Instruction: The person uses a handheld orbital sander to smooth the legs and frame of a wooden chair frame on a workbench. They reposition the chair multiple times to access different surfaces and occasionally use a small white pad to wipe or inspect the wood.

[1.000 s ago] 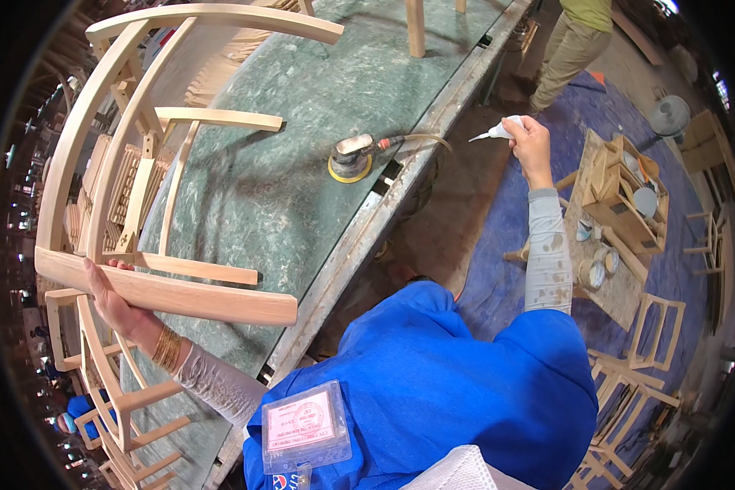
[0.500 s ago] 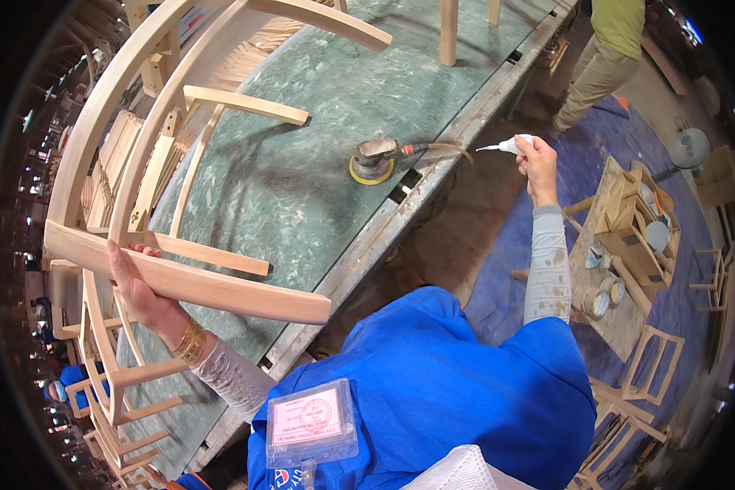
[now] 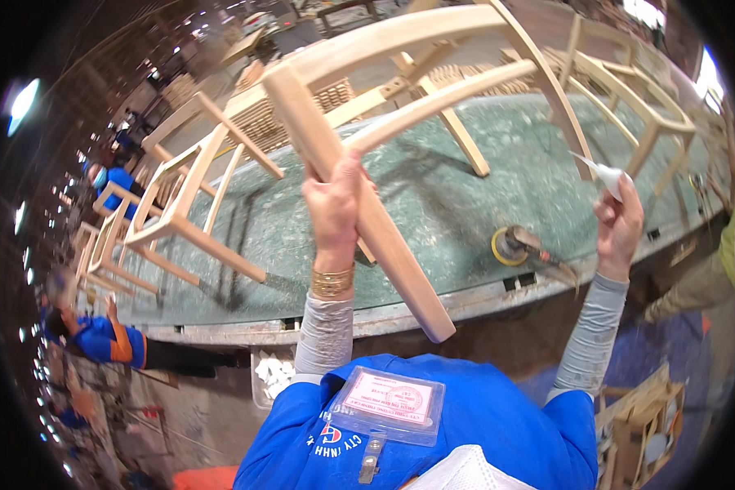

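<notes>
Over the green worktable [image 3: 457, 212], the left hand [image 3: 335, 211] is closed around one bar [image 3: 402, 263] of a pale wooden chair frame [image 3: 384, 43]. The right hand [image 3: 618, 224] grips a white nozzle bottle [image 3: 608, 180], tip toward the frame. An orbital sander [image 3: 516, 245] rests on the worktable.

A slanted, pale wooden chair frame [image 3: 386, 235] is held left of a white bottle [image 3: 610, 178], nozzle [image 3: 588, 162] pointing up-left.
</notes>
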`<state>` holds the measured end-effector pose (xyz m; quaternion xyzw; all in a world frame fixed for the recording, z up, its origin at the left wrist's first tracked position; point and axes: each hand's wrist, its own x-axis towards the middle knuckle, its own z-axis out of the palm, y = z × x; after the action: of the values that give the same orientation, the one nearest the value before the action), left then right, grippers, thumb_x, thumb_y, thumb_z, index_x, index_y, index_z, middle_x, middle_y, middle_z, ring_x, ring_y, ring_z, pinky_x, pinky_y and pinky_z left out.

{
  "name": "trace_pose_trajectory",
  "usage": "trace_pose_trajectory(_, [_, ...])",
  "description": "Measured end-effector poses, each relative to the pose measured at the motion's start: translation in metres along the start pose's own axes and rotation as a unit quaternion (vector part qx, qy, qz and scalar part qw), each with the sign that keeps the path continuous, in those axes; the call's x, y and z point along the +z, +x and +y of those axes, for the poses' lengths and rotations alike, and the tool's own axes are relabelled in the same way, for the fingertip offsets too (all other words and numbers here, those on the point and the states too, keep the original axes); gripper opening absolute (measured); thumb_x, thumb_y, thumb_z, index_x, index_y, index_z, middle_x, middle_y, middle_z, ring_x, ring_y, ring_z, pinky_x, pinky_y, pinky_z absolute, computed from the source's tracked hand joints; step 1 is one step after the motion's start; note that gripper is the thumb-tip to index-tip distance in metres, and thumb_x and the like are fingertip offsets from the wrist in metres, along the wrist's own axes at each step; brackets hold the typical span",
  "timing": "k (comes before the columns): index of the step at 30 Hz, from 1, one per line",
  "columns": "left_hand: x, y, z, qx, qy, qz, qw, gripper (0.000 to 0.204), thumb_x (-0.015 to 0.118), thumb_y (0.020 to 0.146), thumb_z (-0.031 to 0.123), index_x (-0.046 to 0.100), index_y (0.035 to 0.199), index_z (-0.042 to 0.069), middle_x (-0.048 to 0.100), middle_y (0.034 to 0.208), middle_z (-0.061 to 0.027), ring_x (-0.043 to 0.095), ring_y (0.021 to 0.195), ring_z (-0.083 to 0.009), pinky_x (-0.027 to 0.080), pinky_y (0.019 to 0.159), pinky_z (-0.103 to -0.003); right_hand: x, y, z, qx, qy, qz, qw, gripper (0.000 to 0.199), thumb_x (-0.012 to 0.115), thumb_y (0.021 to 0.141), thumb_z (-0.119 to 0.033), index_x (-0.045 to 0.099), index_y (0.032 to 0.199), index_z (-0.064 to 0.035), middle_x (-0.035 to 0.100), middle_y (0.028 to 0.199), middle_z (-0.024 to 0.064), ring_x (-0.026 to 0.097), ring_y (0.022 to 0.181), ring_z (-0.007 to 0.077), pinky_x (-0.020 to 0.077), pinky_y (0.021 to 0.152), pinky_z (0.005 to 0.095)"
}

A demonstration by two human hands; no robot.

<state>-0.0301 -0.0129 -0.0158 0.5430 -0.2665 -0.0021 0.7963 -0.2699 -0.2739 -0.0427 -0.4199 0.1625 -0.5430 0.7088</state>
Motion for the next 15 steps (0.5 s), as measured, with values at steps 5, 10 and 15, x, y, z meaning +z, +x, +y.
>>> trace_pose_trajectory(5, [-0.003, -0.006, 0.004, 0.011, 0.010, 0.006, 1.000, 0.031, 0.063, 0.086, 0.019, 0.046, 0.101, -0.003, 0.056, 0.067, -0.0072, 0.057, 0.049, -0.0129, 0.049, 0.043, -0.025, 0.147, 0.014, 0.037, -0.023, 0.047, -0.216, 0.975, 0.015, 0.060, 0.088, -0.016, 0.062, 0.095, -0.0023, 0.057, 0.069, 0.0018, 0.042, 0.049, 0.0020, 0.0326, 0.042, 0.0162])
trace_pose_trajectory(10, [-0.006, -0.009, 0.003, 0.007, -0.001, 0.004, 1.000, 0.034, 0.065, 0.085, 0.018, 0.044, 0.103, -0.003, 0.056, 0.069, -0.0067, 0.057, 0.051, -0.0120, 0.049, 0.045, -0.024, 0.238, 0.010, 0.061, 0.011, 0.077, -0.260, 0.962, 0.017, 0.065, 0.084, -0.018, 0.063, 0.083, -0.0014, 0.060, 0.066, 0.0046, 0.044, 0.046, 0.0030, 0.0346, 0.041, 0.0167])
trace_pose_trajectory(15, [-0.004, -0.011, 0.009, -0.014, -0.014, 0.011, 1.000, 0.034, 0.066, 0.085, 0.014, 0.047, 0.107, -0.004, 0.058, 0.078, -0.0059, 0.057, 0.061, -0.0095, 0.048, 0.052, -0.022, 0.263, 0.013, 0.081, 0.026, 0.067, -0.275, 0.959, 0.018, 0.068, 0.083, -0.019, 0.062, 0.080, -0.0021, 0.059, 0.063, 0.0045, 0.045, 0.045, 0.0035, 0.0345, 0.042, 0.0174])
